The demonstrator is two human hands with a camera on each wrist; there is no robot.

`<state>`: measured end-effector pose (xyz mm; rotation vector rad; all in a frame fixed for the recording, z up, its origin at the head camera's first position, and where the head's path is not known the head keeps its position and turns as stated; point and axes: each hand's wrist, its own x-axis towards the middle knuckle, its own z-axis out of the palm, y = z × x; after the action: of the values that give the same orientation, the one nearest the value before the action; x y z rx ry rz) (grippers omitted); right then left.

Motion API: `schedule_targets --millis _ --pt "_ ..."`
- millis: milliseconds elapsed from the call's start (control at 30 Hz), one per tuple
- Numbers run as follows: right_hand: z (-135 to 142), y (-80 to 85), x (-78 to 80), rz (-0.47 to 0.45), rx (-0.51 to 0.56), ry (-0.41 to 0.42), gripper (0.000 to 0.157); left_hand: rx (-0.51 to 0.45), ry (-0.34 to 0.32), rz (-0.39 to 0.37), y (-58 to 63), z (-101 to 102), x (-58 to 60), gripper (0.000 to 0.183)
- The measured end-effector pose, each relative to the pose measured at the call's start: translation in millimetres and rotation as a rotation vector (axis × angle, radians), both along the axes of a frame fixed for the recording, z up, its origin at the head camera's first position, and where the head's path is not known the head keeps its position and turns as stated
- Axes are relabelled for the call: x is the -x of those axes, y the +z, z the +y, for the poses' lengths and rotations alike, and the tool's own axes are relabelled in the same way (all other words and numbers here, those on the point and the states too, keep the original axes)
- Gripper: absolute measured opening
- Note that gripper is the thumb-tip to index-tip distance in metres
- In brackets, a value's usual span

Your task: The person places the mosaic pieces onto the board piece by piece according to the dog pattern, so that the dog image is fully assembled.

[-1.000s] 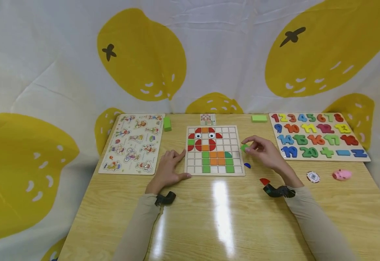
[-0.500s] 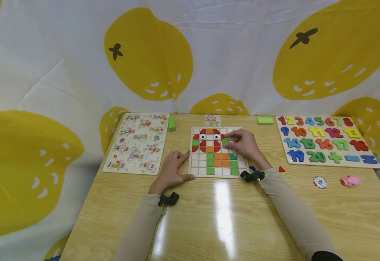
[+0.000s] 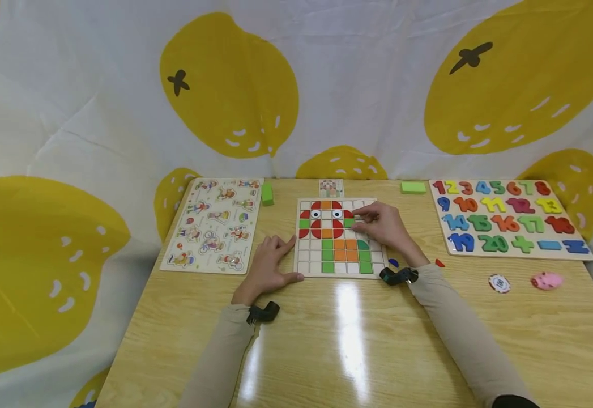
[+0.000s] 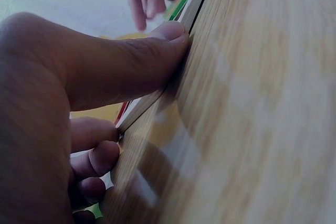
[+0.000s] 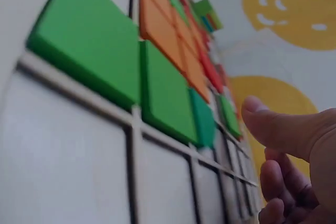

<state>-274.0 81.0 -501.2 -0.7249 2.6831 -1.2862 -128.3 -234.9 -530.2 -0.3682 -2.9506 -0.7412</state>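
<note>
A square grid board point(image 3: 308, 256) lies at the table's middle, with coloured tiles forming a figure. My left hand point(image 3: 271, 263) stays at its near left corner, with the thumb point(image 4: 142, 61) against the front edge and the forefinger touching the left side. Over the board's right part is my right hand point(image 3: 382, 224). Its thumb and forefinger tips are spread just right of a green square tile point(image 3: 349, 223), which lies in the grid below a red piece. In the right wrist view the thumb point(image 5: 278, 129) looks slightly apart from that green tile point(image 5: 229, 116).
Beside the board's right edge are a blue half-round piece point(image 3: 393, 263) and a red piece point(image 3: 439, 263), partly behind the sleeve. A picture puzzle point(image 3: 209, 226) lies left, a number board point(image 3: 510, 221) right. Behind are a small picture card point(image 3: 331, 187) and green blocks point(image 3: 413, 187).
My right hand has carried the green square tile from beside the board to the grid, below the right red piece, and its fingers have parted from it. The left hand keeps its place.
</note>
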Motion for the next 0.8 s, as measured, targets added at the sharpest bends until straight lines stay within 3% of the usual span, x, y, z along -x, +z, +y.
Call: schedule_targets --millis 167,300,400,600,800 --pt "53 17.2 -25.4 0.021 -0.044 -0.004 0.031 0.001 0.005 -0.021 0.8 3 -1.9 0.099" --pt "103 29.6 -58.0 0.008 -0.172 0.072 0.031 0.001 0.015 -0.022 2.1 3 -3.3 0.099" --pt "126 30.1 -83.1 0.0 -0.257 0.115 0.032 -0.008 0.022 -0.024 2.7 1 -4.6 0.099" --pt "135 20.4 -115.2 -0.026 -0.328 0.112 0.028 -0.015 0.038 -0.03 3.4 0 -4.5 0.098" --pt "134 15.1 -124.1 -0.041 -0.321 0.07 0.019 -0.016 0.027 -0.028 1.8 3 -2.1 0.098"
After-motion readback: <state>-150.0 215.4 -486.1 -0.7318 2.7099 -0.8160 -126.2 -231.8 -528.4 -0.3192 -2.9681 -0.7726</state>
